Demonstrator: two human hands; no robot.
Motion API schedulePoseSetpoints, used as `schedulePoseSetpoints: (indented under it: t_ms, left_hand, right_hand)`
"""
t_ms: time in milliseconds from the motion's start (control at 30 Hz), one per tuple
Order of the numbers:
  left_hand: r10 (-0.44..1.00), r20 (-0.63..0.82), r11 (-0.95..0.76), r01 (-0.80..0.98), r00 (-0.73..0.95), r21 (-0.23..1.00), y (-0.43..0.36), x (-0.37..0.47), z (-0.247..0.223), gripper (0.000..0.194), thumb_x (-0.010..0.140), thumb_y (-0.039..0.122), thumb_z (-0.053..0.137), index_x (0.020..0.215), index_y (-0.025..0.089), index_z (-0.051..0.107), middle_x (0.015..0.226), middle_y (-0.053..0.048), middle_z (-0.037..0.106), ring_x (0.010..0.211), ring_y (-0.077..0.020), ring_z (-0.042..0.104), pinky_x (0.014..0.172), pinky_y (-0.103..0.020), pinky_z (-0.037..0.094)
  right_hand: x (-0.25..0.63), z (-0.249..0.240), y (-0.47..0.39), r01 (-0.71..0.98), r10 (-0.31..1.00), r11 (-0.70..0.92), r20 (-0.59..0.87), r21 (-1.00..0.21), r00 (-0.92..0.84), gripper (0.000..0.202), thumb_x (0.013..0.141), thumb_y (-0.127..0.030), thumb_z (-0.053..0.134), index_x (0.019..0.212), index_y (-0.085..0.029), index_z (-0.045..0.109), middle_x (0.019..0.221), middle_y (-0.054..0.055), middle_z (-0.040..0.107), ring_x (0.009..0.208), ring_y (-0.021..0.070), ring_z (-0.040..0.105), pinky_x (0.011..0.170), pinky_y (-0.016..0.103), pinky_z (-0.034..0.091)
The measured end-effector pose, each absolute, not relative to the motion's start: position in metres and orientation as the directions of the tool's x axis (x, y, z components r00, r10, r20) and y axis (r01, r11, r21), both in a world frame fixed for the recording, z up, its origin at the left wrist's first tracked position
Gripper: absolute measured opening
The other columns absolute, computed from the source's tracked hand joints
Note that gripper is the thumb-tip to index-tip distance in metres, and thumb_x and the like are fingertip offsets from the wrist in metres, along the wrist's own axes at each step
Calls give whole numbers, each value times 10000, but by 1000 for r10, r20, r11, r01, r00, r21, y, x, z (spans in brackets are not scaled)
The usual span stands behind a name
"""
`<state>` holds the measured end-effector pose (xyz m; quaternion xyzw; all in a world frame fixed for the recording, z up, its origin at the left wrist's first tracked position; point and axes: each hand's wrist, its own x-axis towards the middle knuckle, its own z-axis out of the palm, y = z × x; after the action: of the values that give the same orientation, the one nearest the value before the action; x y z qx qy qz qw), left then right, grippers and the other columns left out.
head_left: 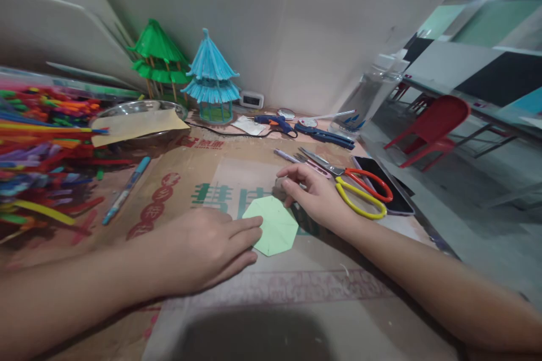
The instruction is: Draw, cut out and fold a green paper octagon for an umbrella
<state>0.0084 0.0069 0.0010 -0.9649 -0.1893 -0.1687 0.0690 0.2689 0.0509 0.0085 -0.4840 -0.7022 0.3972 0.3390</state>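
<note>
A light green paper octagon (pixel 276 227) with faint crease or pencil lines lies flat on the cardboard. My left hand (pixel 215 245) rests with its fingers stretched out, the tips touching the paper's left side. Just past the octagon's upper right edge is my right hand (pixel 311 192). Its fingers curl in toward the thumb in a pinch; a small pale spot shows at the tips, too small to name. Scissors (pixel 366 194) with one orange and one yellow handle lie beside my right hand. A pen (pixel 288 156) lies just behind it.
Pipe cleaners (pixel 46 152) in many colours are heaped at left, near a blue marker (pixel 127 189) and a metal bowl (pixel 139 106). Behind stand green (pixel 158 59) and blue (pixel 212 79) pavilion models, a glue gun (pixel 273 121), pliers (pixel 324 135), a bottle (pixel 366 93). A phone (pixel 396 194) lies right.
</note>
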Motion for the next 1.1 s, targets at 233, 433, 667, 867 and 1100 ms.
schedulePoseSetpoints:
  t_ms: [233, 433, 667, 867, 1100]
  left_hand:
    - [318, 362, -912, 388, 876, -136, 2, 9, 0, 334, 1119, 313, 403, 1204, 152, 682, 1304, -111, 766, 658, -208, 703, 567, -381, 487]
    - [311, 340, -939, 342, 887, -35, -1, 9, -4, 318, 1099, 249, 431, 1252, 135, 684, 1309, -130, 762, 744, -195, 747, 591, -344, 522]
    - [303, 291, -947, 322, 908, -19, 2, 12, 2, 353, 1092, 217, 377, 1223, 142, 697, 1138, -116, 803, 726, -204, 745, 544, -340, 512]
    - [339, 259, -937, 349, 905, 7, 1, 13, 2, 291, 1069, 251, 458, 1215, 141, 686, 1109, -111, 806, 767, -215, 756, 578, -338, 537]
    - [319, 294, -943, 334, 901, -1, 0, 12, 3, 274, 1057, 233, 467, 1173, 147, 700, 1186, -125, 792, 733, -206, 739, 557, -336, 511]
  right_hand:
    - [270, 15, 45, 518, 849, 469, 205, -715, -486, 186, 989, -259, 609, 1136, -200, 705, 1062, 81, 795, 897, 191, 750, 792, 326, 606]
    - [269, 25, 43, 542, 764, 584, 184, -604, -619, 114, 990, -216, 598, 1051, -190, 691, 998, 76, 801, 870, 186, 735, 773, 308, 567]
    - [260, 34, 34, 533, 648, 706, 121, -467, -752, 124, 997, -192, 570, 969, -178, 690, 912, 87, 762, 839, 201, 691, 753, 310, 514]
    - [251, 9, 43, 554, 692, 697, 223, -455, -687, 100, 998, -196, 565, 966, -203, 659, 960, 86, 767, 879, 209, 687, 788, 327, 506]
    - [258, 28, 45, 550, 769, 488, 35, -678, -639, 82, 968, -262, 621, 948, -200, 673, 857, 35, 753, 729, 158, 664, 653, 267, 494]
